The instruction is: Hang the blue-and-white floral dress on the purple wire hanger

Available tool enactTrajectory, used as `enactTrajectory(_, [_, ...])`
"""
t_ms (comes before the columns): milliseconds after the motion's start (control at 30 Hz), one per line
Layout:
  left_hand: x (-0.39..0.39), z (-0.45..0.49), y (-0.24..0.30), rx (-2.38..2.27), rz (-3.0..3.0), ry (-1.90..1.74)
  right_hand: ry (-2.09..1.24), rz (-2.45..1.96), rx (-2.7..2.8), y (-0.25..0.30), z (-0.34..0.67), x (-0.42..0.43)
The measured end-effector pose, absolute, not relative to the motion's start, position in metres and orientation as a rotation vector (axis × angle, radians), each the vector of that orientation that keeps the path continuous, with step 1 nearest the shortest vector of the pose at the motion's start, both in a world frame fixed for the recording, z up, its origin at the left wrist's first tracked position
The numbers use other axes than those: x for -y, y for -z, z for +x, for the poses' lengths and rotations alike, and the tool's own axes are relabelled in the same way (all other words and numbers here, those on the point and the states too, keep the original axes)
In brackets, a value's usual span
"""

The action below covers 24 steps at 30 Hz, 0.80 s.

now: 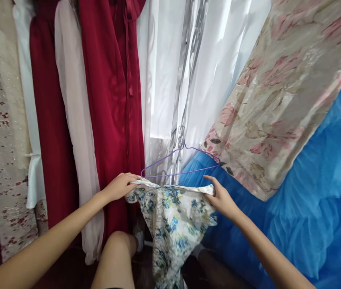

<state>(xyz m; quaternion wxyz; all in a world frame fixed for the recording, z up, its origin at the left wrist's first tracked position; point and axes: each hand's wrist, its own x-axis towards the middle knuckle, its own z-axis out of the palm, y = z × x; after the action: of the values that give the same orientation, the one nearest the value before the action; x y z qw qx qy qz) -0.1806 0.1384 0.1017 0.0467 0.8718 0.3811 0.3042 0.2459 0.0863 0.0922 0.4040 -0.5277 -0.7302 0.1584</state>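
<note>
A white garment with a blue and green floral print (176,220) hangs from my two hands, its top edge drawn wide between them. My left hand (123,185) pinches the left end of that edge, close to the left corner of a thin purple hanger (170,175). At the other end, my right hand (221,196) grips the garment between thumb and fingers, with the index finger stretched up. The hanger is suspended just above the garment, its hook at a metal fitting (180,132). Whether the garment is fastened to the hanger I cannot tell.
Dark red (110,80), pale pink (72,100) and sequinned beige garments hang on the left. White curtains (164,80) are behind. To the right are a floral-print cloth (266,104) and blue tulle (305,200). My bare knee (117,245) shows below.
</note>
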Motion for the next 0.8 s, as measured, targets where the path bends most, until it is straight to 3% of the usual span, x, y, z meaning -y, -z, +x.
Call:
enactTrajectory(100, [-0.151, -0.171, -0.125, -1.148, 2.716, -1.07, -0.209, -1.371, 1.842, -0.085, 0.239, -0.125])
enactTrajectory(233, [-0.146, -0.13, -0.147, -1.113, 2.709, -1.256, -0.205, -1.417, 1.816, -0.086, 0.23, -0.142])
enactTrajectory(400, [-0.148, -0.08, -0.159, -1.316, 2.602, -1.335, -0.224, -1.366, 1.891, -0.084, 0.234, -0.112])
enactTrajectory(667, [-0.161, -0.075, -0.152, -1.118, 2.632, -1.338, 0.015, -1.39, 1.478, -0.109, 0.293, -0.08])
enactTrajectory(800, [-0.161, -0.093, -0.154, -1.215, 2.54, -1.521, -0.13, -1.4, 1.662, -0.14, 0.313, -0.079])
